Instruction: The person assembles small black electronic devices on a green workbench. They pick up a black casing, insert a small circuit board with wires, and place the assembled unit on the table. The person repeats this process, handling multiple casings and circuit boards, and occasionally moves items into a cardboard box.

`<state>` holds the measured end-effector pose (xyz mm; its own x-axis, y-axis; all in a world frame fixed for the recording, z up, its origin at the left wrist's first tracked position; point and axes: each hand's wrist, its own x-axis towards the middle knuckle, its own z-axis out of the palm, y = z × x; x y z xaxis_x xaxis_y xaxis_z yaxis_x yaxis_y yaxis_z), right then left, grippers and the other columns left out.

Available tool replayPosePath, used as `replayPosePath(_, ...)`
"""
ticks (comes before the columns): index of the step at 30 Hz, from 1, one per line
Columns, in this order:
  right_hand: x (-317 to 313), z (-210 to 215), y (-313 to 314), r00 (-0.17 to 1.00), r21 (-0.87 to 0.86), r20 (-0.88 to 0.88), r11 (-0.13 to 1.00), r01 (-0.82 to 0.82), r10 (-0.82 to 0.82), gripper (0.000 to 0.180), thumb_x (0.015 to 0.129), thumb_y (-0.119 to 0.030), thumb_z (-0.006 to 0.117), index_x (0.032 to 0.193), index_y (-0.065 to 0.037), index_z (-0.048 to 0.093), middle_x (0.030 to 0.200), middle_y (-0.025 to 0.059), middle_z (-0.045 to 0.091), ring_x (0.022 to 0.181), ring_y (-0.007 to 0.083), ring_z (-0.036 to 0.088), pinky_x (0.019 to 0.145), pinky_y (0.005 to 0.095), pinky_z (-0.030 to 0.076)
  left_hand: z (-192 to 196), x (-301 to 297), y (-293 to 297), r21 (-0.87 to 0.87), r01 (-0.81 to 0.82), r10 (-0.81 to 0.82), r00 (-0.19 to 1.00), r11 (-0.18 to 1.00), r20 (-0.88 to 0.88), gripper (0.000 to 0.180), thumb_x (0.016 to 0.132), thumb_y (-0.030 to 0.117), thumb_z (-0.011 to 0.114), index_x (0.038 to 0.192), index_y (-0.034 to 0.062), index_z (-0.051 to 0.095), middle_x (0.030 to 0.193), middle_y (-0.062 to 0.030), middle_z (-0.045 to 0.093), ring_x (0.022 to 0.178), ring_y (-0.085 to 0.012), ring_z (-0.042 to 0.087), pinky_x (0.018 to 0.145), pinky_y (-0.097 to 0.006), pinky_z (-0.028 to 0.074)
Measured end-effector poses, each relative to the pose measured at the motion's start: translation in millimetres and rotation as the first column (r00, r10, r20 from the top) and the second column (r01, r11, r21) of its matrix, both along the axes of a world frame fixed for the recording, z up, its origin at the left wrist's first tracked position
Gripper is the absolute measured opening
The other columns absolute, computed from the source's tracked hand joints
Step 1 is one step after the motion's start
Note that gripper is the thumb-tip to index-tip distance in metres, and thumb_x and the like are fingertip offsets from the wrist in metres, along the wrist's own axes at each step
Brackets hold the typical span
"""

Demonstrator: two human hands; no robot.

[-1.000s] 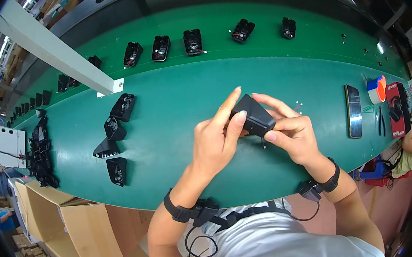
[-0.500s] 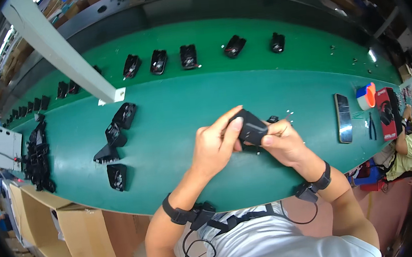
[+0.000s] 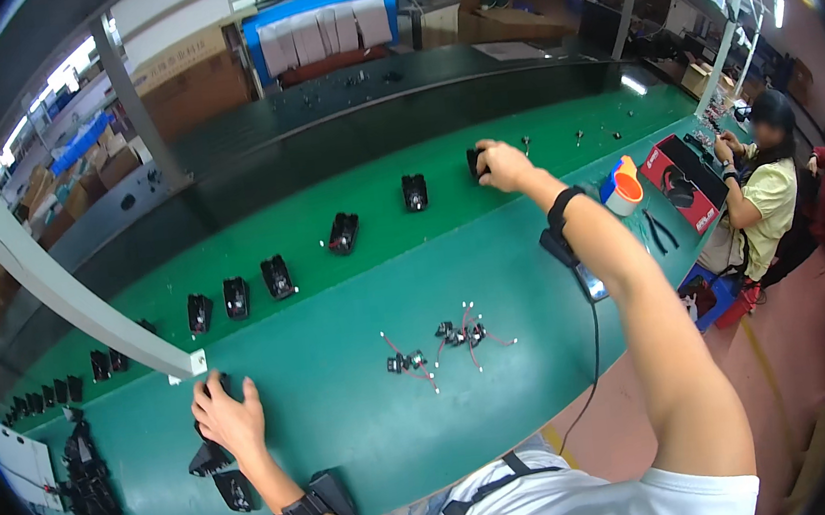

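Note:
At the far right end of a row on the bright green strip, my right hand (image 3: 503,165) pinches a black plastic housing (image 3: 474,161), mostly hidden behind the fingers. My left hand (image 3: 231,417) reaches over a short line of black housings at the left, fingers spread. Dark plastic shows between its thumb and fingers; whether it touches is unclear. Below it lie an angled black housing (image 3: 211,460) and another black housing (image 3: 236,491). Between my arms, small black parts with red wires (image 3: 406,362) and a similar wired cluster (image 3: 462,334) lie on the green table (image 3: 351,435).
More black housings (image 3: 277,277) line the strip leftward. A grey post (image 3: 53,285) stands at left, near a black heap (image 3: 89,482). At right are an orange-and-blue cup (image 3: 621,188), pliers (image 3: 660,231), a red-black box (image 3: 683,185) and a phone (image 3: 592,282). Another person (image 3: 765,185) sits beyond.
My hands have parted: the right went far forward to the strip with the housing, the left went to the housings at left. The wired parts are now uncovered, and the view has shifted.

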<state>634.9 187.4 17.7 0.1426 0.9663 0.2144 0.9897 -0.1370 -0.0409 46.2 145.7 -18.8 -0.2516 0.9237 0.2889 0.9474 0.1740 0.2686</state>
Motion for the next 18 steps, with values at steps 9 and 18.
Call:
replayPosePath(9,16.3,11.0,-6.1,0.978,0.091,-0.206,0.995,0.041,-0.021,0.041,0.085,-0.046,0.067,0.105,-0.011,0.075,0.145,0.023,0.046,0.125,0.04,0.053,0.106,0.0471,0.044,7.2,4.0,-8.6,0.006,0.008,-0.008,1.0,1.0,0.008,0.038,0.071,0.022,0.081,0.1,0.0145,0.058,0.123,-0.0067,0.052,0.12,-0.0344,0.048,0.102,-0.053,0.034)
replayPosePath(18,49.0,-31.7,-19.0,0.847,-0.137,-0.108,0.852,0.505,-0.52,0.04,0.092,-0.021,0.049,0.131,-0.019,0.061,0.138,0.0137,0.055,0.128,0.0365,0.052,0.102,0.0552,0.043,-0.2,-6.0,1.3,0.055,0.15,-0.127,0.946,0.987,-0.297,0.04,0.072,0.043,0.081,0.098,0.0145,0.068,0.106,-0.0116,0.068,0.095,-0.0348,0.064,0.081,-0.054,0.049)
